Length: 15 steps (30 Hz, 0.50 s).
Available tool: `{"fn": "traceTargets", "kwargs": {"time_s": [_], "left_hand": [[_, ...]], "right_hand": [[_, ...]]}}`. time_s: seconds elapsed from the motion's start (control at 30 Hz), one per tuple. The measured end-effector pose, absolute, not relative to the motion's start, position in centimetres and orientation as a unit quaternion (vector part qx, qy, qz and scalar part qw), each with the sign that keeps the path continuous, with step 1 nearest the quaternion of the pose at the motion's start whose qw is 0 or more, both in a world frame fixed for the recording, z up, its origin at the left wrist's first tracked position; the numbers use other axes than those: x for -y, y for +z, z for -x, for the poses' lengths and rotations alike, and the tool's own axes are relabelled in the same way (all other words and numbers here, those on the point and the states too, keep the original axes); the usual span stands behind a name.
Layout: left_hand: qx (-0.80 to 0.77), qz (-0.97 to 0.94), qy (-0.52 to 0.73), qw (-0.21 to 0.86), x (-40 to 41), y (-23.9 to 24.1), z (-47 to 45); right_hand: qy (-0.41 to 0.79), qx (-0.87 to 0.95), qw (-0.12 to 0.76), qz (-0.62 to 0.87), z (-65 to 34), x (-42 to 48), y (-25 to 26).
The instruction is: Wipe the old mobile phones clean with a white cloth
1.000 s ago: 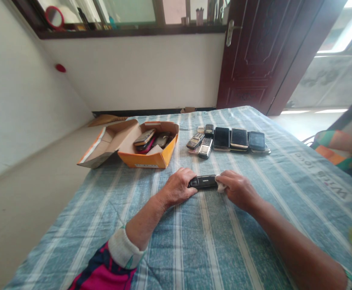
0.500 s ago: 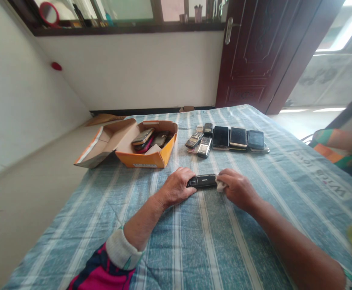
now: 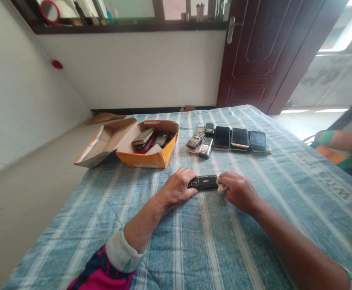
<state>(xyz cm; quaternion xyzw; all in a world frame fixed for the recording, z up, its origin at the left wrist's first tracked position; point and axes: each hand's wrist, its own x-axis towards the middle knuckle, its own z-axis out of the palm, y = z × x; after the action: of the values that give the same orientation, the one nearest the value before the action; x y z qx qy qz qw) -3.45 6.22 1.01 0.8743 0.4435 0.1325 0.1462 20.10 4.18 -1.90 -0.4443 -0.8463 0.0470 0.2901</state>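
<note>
Phone [image 3: 205,182], oblong black plastic, lies crosswise between left hand [image 3: 178,187], fingers closed on one end, and right hand [image 3: 241,191], fingers pinching crumpled white wad [image 3: 221,188] at the other.

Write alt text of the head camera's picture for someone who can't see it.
A person's left hand grips one end of a black phone while the right hand holds a white wad at its other end. Beyond, on a striped blue cloth, sit an open orange box holding old phones and, right of it, more phones.
</note>
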Motion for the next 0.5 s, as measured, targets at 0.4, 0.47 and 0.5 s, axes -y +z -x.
{"fn": "traceTargets", "kwargs": {"time_s": [0.4, 0.47, 0.5], "left_hand": [[-0.443, -0.874, 0.133, 0.147, -6.29, 0.82, 3.53], [-0.444, -0.874, 0.131, 0.146, -6.29, 0.94, 3.49], [-0.444, -0.874, 0.13, 0.146, -6.27, 1.02, 3.47]], "right_hand": [[0.051, 0.844, 0.299, 0.442, -20.13, -4.07, -2.21], [0.053, 0.844, 0.3, 0.441, -20.13, -4.06, -2.22], [0.053, 0.844, 0.3, 0.442, -20.13, -4.06, -2.23]]}}
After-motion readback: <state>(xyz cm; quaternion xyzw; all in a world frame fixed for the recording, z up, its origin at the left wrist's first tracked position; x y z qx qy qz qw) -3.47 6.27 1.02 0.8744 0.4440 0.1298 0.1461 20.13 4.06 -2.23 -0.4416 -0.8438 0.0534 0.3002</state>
